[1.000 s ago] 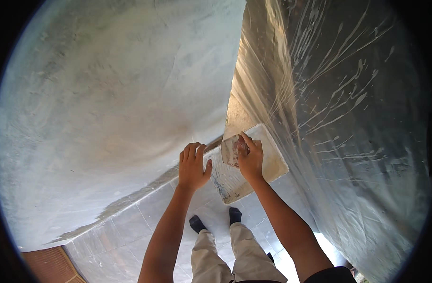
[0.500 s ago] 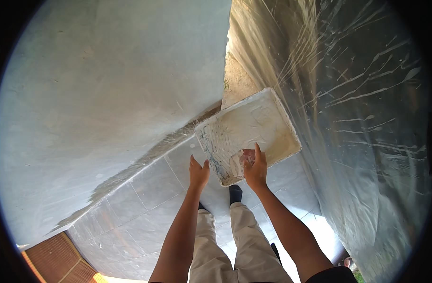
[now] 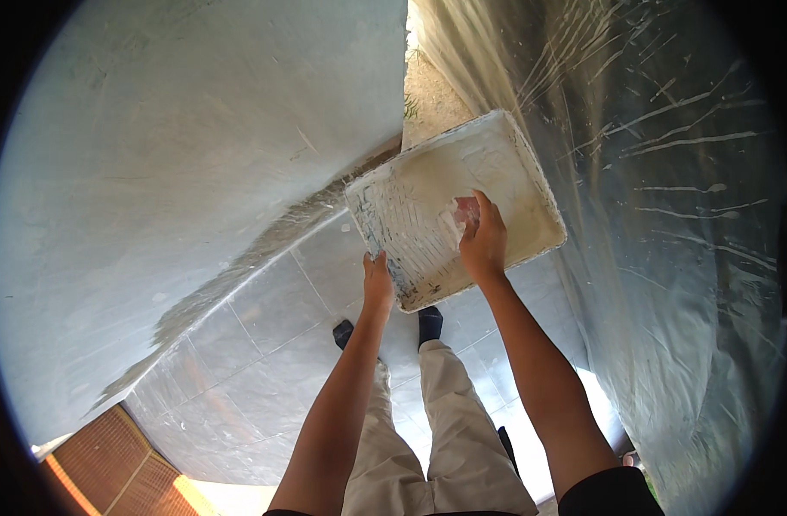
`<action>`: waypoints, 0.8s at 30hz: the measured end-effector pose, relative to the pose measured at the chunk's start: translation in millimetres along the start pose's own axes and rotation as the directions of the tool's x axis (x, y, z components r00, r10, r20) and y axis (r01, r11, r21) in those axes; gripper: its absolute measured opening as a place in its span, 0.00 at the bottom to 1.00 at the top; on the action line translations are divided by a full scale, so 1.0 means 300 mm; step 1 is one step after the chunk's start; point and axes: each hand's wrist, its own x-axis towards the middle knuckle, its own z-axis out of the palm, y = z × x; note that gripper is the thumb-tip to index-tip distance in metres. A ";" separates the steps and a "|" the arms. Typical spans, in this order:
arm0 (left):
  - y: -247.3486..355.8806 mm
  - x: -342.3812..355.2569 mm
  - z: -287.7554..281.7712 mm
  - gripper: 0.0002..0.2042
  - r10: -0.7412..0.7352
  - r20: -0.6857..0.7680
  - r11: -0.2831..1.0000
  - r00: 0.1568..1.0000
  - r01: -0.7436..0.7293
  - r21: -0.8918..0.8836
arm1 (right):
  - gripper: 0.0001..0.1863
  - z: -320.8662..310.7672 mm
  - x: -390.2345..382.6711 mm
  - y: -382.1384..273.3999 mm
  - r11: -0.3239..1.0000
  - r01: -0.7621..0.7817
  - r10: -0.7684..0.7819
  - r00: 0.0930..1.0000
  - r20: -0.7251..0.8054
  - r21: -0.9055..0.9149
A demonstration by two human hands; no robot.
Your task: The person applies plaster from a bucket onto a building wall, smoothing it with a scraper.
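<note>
A white paint tray [image 3: 531, 181], its ridged slope and well coated with whitish paint, sits tilted at the middle of the view. My left hand [image 3: 377, 282] is at the tray's left rim, with its fingertips closed on the edge. Over the middle of the tray, my right hand [image 3: 486, 239] grips a small reddish block-shaped tool [image 3: 467, 209] between thumb and fingers. White paint smears the tool's left side, where it lies against the ridges. I cannot make out its exact kind. What holds the tray up is hidden.
A pale grey wall [image 3: 196, 146] with a rough darker strip along its base fills the left. Paint-splashed plastic sheeting [image 3: 651, 215] hangs at the right. Grey tiles [image 3: 264, 327] lie underfoot, beside my dark-covered feet [image 3: 430, 323]. An orange-brown mesh panel [image 3: 110, 460] is at lower left.
My left hand, apart from the tray before, has closed on its rim. My right hand has moved the reddish tool farther up the tray. The tray appears larger and higher in view.
</note>
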 end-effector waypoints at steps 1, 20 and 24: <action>-0.003 0.006 -0.008 0.34 -0.006 -0.003 1.000 1.000 0.006 -0.030 | 0.29 0.004 0.014 0.002 1.000 -0.002 0.002 1.000 0.003 0.003; -0.054 -0.076 0.012 0.25 0.137 -0.137 0.990 0.981 -0.133 0.043 | 0.26 -0.045 -0.084 0.057 0.994 -0.065 0.071 0.995 0.070 -0.085; -0.072 -0.065 0.001 0.25 0.175 -0.137 0.984 0.975 -0.168 0.062 | 0.27 -0.036 -0.105 0.054 0.995 -0.091 0.092 0.995 0.044 -0.031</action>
